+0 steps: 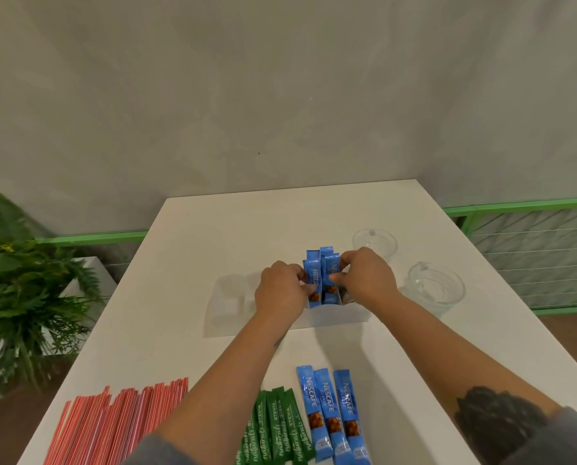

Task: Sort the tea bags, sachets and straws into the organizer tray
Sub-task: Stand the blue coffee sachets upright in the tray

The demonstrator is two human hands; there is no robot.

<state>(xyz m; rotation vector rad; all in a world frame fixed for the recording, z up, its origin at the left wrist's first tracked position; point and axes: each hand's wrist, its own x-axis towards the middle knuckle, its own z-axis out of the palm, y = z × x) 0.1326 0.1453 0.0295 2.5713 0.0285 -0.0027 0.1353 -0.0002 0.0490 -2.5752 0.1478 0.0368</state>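
A clear organizer tray (228, 307) stands mid-table. Several blue Nescafé sachets (320, 263) stand upright in one of its right-hand compartments. My left hand (282, 290) pinches them from the left and my right hand (367, 275) from the right. Something dark lies in the compartment beside them, partly hidden by my right hand. Near the front edge lie three blue sachets (332, 416), several green stevia sachets (278, 427) and a pile of red-striped straws (119, 424). No tea bags are clearly visible.
Two clear glass cups stand to the right of the tray, one at the back (374, 245) and one nearer (436, 288). A green plant (22, 283) stands off the table's left side. Grey wall behind.
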